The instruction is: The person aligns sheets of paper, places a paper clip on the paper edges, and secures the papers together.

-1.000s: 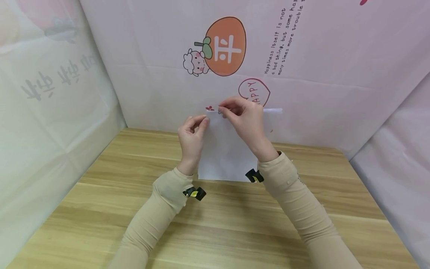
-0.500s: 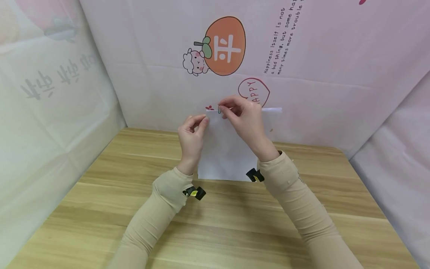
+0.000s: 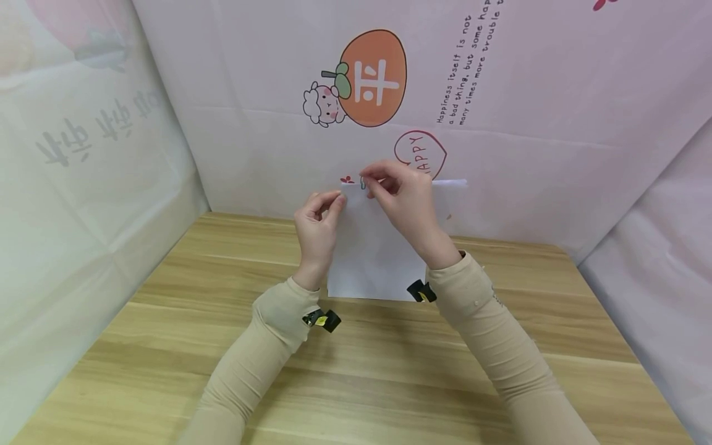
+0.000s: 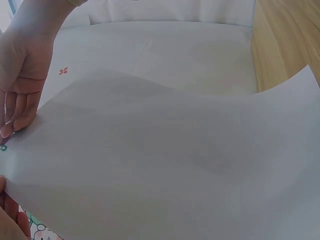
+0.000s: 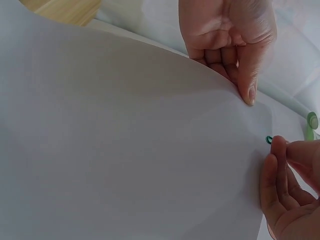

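A white sheet of paper (image 3: pixel 372 259) is held up in front of the patterned backdrop. My left hand (image 3: pixel 317 232) pinches its upper left corner between thumb and fingers. At the top edge, a little to the right, my right hand (image 3: pixel 408 198) pinches a small green paper clip (image 3: pixel 363 183). In the right wrist view, a loop of the paper clip (image 5: pixel 269 140) lies over the paper near its edge, the rest hidden by the fingertips. The left wrist view shows only a bit of the paper clip (image 4: pixel 3 148) at the frame's left side.
Below the hands spreads a wood-grain table (image 3: pixel 356 377). White printed cloth (image 3: pixel 250 136) hangs behind, with more cloth at both sides. Small black devices (image 3: pixel 322 319) sit at both wrists.
More of the green paper clip shows at the paper's top edge than a second ago. My right fingers have shifted very slightly; the left hand and paper stay in place.
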### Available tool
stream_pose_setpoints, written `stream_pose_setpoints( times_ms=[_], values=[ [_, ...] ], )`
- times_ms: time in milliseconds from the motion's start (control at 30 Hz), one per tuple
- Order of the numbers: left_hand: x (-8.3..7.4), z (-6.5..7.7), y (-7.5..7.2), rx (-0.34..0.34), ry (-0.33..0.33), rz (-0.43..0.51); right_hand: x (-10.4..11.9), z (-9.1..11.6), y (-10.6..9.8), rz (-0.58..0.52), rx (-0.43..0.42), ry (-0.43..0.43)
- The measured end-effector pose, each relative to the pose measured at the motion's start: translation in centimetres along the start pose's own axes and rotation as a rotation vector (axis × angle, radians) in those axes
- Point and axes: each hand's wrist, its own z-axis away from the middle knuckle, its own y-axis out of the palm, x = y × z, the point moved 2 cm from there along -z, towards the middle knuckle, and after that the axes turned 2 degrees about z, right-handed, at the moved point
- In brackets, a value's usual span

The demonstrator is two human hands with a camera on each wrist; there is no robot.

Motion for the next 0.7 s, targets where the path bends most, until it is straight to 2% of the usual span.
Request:
stream_pose_setpoints(
  times_ms=[300, 533, 700],
  values=[
    [0.1, -0.1, 0.0, -0.012, 0.005, 0.014, 0.1, 0.0, 0.0, 0.010, 0.002, -0.010],
    [2.8, -0.6, -0.2, -0.015, 0.007, 0.023, 0.0, 0.1, 0.1, 0.024, 0.000, -0.012],
    [3.3, -0.7, -0.3, -0.023, 0.031, 0.030, -0.1, 0.1, 0.1, 0.045, 0.003, -0.008]
  ],
)
